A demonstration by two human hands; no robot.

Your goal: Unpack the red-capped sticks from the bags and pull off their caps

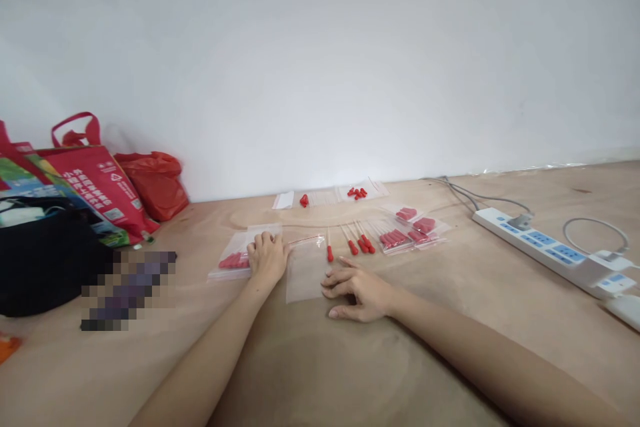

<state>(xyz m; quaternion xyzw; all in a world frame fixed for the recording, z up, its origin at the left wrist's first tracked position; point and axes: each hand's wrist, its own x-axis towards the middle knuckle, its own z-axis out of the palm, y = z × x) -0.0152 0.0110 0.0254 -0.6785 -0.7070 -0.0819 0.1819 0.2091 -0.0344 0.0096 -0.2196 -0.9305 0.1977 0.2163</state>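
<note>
My left hand [269,257] rests palm down on the right side of a clear zip bag [227,275] holding red pieces [233,260]; its fingers are bent slightly apart. Beside it lies a flat clear zip bag [304,277] with a red line along its top. My right hand [357,290] is open over that bag's right edge, fingers spread and thumb apart. Just beyond it lie a single glass dropper with a red rubber bulb [330,253] and a few more droppers [364,245]. Whether either hand's fingertips press on a bag is hard to tell.
Clear bags of red bulbs [395,239] lie to the right. Near the wall are loose red bulbs [357,193] on clear bags. A white power strip [545,247] with cables stands right. Red shopping bags [100,180], a black bag [47,260] and a blurred dark object [130,290] lie left.
</note>
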